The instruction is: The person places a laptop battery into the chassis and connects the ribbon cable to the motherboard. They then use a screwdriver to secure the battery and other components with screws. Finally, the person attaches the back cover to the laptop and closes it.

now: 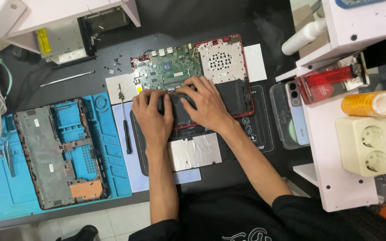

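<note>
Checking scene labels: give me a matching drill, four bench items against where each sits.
Items:
1. screwdriver
2. phone
3. roll of tape
4. bottom cover

Places:
A. on the blue mat
B. in a clear tray right of the laptop
C. just beside the left hand
D. on the white shelf, above the power socket

Pairs: 1-C, 2-B, 3-D, 4-A

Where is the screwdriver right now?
The screwdriver lies untouched on the desk, just left of the person's left hand, between the opened laptop and the grey bottom cover on the blue mat.
</note>
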